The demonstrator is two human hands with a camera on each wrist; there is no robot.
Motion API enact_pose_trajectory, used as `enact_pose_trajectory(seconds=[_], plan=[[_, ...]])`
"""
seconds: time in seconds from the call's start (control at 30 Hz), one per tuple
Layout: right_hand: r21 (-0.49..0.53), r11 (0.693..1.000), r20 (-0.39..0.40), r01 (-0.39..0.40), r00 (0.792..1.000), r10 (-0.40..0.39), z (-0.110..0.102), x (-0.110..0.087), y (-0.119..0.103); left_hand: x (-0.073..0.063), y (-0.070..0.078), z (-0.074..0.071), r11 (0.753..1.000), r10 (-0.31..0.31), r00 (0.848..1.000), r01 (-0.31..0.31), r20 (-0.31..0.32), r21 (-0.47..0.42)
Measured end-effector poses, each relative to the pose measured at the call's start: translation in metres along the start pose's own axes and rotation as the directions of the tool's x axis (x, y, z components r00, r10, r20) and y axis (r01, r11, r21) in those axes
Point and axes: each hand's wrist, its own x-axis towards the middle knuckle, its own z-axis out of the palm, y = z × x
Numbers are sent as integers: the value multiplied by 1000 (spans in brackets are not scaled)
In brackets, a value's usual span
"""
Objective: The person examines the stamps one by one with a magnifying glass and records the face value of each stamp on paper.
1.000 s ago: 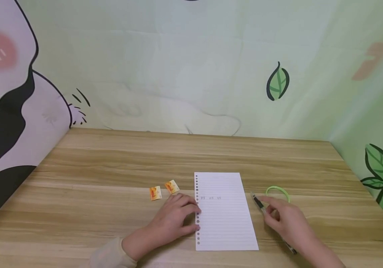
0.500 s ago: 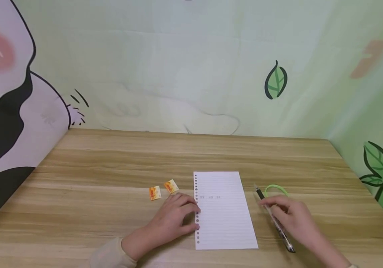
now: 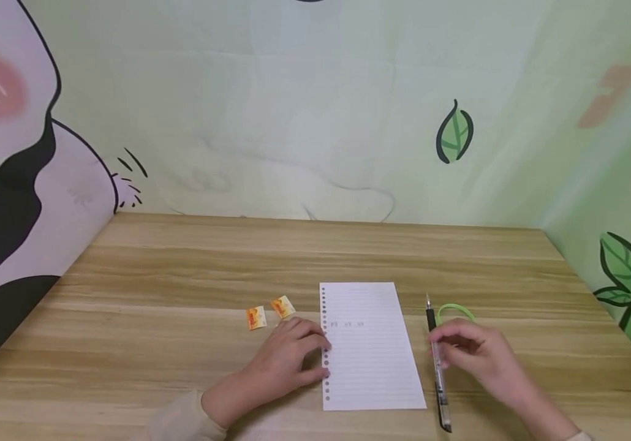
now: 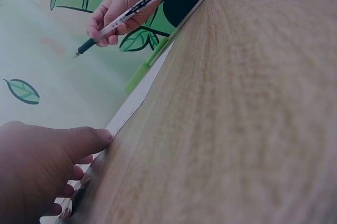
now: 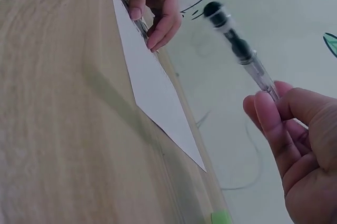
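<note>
My right hand [image 3: 481, 358] pinches a clear-barrelled pen [image 3: 440, 392] between thumb and fingers. The pen has a black grip, and its writing tip points away from me in the head view. In the right wrist view the pen [image 5: 253, 66] is held up above the table. A white lined sheet of paper [image 3: 376, 367], punched with holes down its left edge, lies between the hands. Small faint writing shows at its upper left. My left hand [image 3: 288, 355] rests at that holed edge, fingers spread and loosely bent, with thumb and fingertips on the margin.
Two small orange-and-white cards [image 3: 256, 318] lie just beyond my left hand. A light green loop [image 3: 456, 306] sits behind my right hand. The wooden table [image 3: 183, 263] ends at a wall covering [image 3: 293, 122] printed with a panda and leaves.
The pen has swung from a slant to nearly straight away from me in the head view, its rear end moving left. The left hand and the paper stay put.
</note>
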Motion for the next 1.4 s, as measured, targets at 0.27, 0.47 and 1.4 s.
enact_pose_trajectory(seconds=[0.27,0.47,1.4], plan=[[83,994,-41,76,996,-73,3,-1,2,1,1,0,1000,-4,1000,4,6,-10],[39,999,-99,27,995,-23,3,0,0,0,1,1,1000,-8,1000,8,10,-6],[-32,999,-38,18,999,-19,-6,0,-3,0,2,0,1000,-15,1000,15,11,2]])
